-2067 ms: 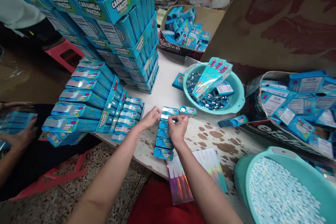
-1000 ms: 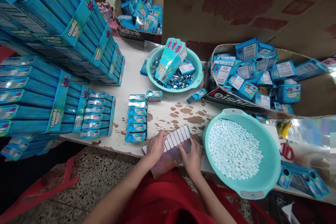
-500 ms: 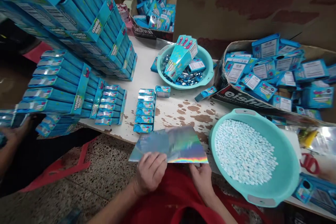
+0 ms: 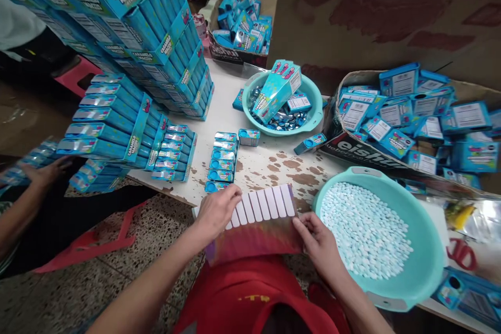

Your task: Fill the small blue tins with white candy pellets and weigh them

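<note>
A shiny sheet with a row of white rectangular strips along its upper part lies across my lap at the table's edge. My left hand pinches the sheet near its upper left, fingers together over the strips. At the sheet's right edge, my right hand grips it between thumb and fingers. Just beyond stands a row of small blue boxes, with a single blue box beside it. To the right, a turquoise basin holds many pale blue and white candies.
Stacked blue display boxes rise at the left. A smaller basin and open cartons of blue boxes stand behind. Red scissors lie at the right. Another person's hand is at far left.
The sheet has been turned so its row of white strips shows. My left hand has moved up to its upper left, my right hand up along its right edge. The view has shifted slightly.
</note>
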`<state>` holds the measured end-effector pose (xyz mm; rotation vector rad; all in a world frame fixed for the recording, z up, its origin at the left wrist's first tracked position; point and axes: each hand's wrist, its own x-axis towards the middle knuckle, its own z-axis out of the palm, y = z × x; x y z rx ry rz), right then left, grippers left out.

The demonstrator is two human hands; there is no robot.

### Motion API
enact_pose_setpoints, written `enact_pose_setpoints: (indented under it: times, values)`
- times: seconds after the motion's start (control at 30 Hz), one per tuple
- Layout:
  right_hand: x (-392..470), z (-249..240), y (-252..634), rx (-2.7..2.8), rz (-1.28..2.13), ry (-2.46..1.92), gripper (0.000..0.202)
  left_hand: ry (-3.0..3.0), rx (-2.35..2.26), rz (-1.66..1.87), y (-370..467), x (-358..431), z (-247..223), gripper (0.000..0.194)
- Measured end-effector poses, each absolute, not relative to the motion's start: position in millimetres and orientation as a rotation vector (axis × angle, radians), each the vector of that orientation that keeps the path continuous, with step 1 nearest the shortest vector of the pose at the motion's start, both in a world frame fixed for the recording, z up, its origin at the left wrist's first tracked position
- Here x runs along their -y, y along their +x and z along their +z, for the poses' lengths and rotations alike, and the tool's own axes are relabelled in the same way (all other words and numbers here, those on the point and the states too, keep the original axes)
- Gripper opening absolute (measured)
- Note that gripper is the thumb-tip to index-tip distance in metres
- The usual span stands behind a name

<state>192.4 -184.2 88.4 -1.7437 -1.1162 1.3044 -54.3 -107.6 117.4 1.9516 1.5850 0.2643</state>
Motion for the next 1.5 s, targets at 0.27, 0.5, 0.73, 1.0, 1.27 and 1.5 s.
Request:
enact_pose_setpoints:
  times: [0.27, 0.5, 0.73, 1.0, 1.27, 1.5]
  values:
    - [183, 95, 183, 0.514, 2.056, -1.396, 0.047, 2.287, -1.506, 0.379, -24, 107, 111, 0.028]
    - [183, 106, 188, 0.572, 2.073, -1.355, 0.036, 2.217, -0.959, 0.261, 6, 142, 97, 0.059]
    - [183, 107, 192, 1.152, 1.412, -1.75, 0.041, 2.084, -1.094, 0.095, 6, 144, 101, 0.026]
    - [174, 108, 195, 2.036, 0.666, -1.599, 0.023, 2.194, -0.993, 0.138, -12, 131, 102, 0.021]
    - [159, 100, 191, 1.981, 0.874, -1.54, 0.035, 2.148, -1.271, 0.162, -41, 139, 103, 0.061]
    - [151, 110, 202, 1.876, 1.025, -1.539, 0.036, 2.111, -1.372, -0.025, -59, 145, 101, 0.027]
